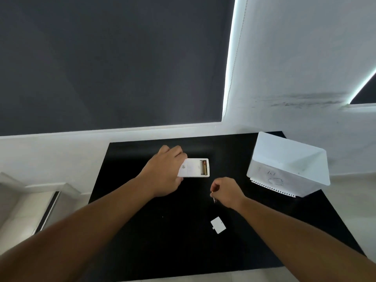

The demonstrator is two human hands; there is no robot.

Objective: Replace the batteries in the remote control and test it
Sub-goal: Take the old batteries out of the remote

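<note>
A white remote control [195,168] lies back-up on the black table [162,231]. Its battery compartment [203,167] at the right end is uncovered, with a battery showing inside. My left hand [165,171] grips the remote's left end. My right hand [225,191] hovers just to the right and nearer, its fingers closed on a small dark battery [213,197] with a metallic tip. The white battery cover [218,225] lies loose on the table, nearer to me than the right hand.
A white translucent plastic bin [289,165] stands at the table's far right, with a spiral-bound sheet under its front edge. A dark blind and white wall rise behind the table. A white ledge is at the left.
</note>
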